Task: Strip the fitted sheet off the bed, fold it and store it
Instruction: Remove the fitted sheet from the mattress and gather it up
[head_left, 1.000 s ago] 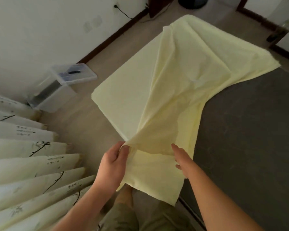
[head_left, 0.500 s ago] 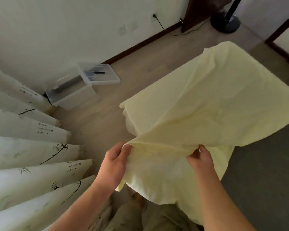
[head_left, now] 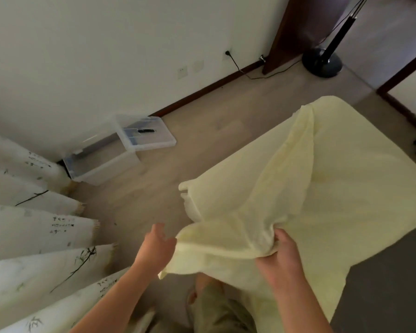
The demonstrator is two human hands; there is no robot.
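Observation:
The pale yellow fitted sheet point(head_left: 322, 188) is lifted in front of me and stretches away to the bed's far corner. My right hand point(head_left: 281, 255) grips a bunched fold of it near its front edge. My left hand point(head_left: 156, 246) is at the sheet's left edge, fingers loosely straight, only its thumb side touching the cloth. A loose corner of the sheet hangs down below that hand. The bare grey mattress point(head_left: 394, 284) shows at the lower right.
A clear plastic storage box point(head_left: 101, 164) stands open on the wooden floor by the wall, its lid point(head_left: 147, 137) leaning beside it. White printed curtains point(head_left: 34, 231) hang at the left. A fan stand point(head_left: 322, 62) and a cable lie at the far right.
My right hand has gathered the sheet into a bunch. My left hand has loosened its grip on the edge and its fingers have opened. My view has swung up and left.

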